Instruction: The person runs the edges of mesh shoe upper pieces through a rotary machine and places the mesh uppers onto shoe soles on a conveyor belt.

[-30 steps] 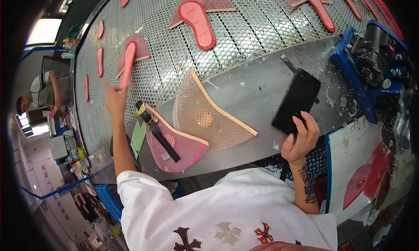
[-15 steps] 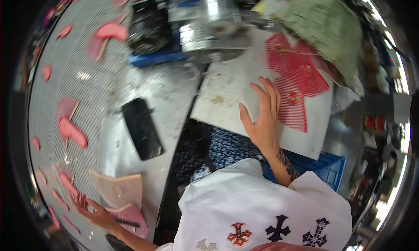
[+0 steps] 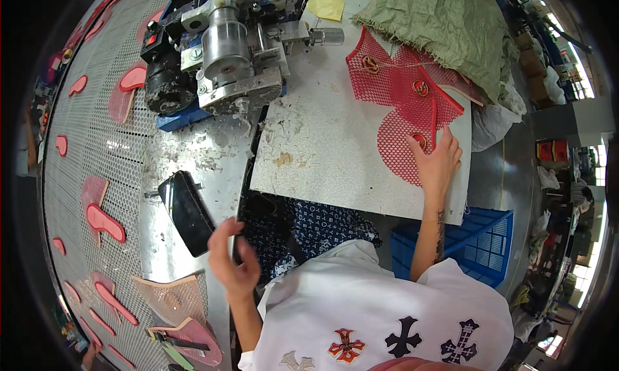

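My right hand is on a red mesh piece with a round metal emblem, on the white board. Its thumb lies by the emblem, and its fingers curl over the piece's right side; their tips are partly hidden. More red mesh pieces with emblems overlap just beyond, with a thread across them. Slightly blurred, my left hand is raised near the table's edge, beside a black phone. Its fingers are bent with a gap to the thumb, and nothing shows in them.
A metal machine stands at the far end. Pink strap pieces lie on the perforated surface at left. Beige and pink mesh pieces lie near my left arm. A green woven sack borders the board; a blue crate stands below.
My left hand has moved right, away from the pink pieces, toward the phone. My right hand has shifted right onto the red mesh, whose lower piece now shows a rounded outline. The view has shifted.
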Tool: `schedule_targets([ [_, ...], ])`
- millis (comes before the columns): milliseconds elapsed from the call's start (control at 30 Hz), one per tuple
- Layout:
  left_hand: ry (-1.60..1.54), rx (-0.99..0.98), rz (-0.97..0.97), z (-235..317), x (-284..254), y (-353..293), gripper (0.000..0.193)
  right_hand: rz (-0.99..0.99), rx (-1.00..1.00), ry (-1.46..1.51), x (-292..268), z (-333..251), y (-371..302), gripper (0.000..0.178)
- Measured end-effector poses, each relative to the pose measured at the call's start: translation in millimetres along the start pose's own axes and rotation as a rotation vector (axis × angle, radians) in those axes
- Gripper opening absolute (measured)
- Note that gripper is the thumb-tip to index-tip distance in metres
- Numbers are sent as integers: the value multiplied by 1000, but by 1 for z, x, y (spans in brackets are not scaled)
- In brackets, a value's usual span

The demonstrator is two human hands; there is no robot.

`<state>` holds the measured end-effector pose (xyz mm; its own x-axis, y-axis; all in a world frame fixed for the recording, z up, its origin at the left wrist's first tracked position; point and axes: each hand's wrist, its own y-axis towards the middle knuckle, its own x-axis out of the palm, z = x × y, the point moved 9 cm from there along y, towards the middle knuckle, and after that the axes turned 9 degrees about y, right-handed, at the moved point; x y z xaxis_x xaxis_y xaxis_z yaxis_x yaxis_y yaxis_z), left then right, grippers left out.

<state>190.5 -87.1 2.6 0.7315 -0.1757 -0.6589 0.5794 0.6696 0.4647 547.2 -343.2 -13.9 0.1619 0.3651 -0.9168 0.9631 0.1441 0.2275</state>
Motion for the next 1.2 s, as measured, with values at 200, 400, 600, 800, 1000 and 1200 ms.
schedule_targets([
  [200,-108,286,-287,67,60,12,50,-199,-101,404,-6,2,-6,71],
  [400,-97,247,-435,78,95,8,58,-457,202,1681,18,-62,-43,44],
  [600,-116,282,-403,103,98,18,66,-950,230,1348,51,-138,-108,47],
  [800,150,487,-335,117,80,36,58,-920,-61,1286,47,-148,-104,50],
  [1000,43,570,-459,126,90,42,62,-887,-325,1185,48,-150,-107,52],
  [1200,-68,610,-532,127,89,50,55,-849,-568,1049,31,-103,-107,55],
])
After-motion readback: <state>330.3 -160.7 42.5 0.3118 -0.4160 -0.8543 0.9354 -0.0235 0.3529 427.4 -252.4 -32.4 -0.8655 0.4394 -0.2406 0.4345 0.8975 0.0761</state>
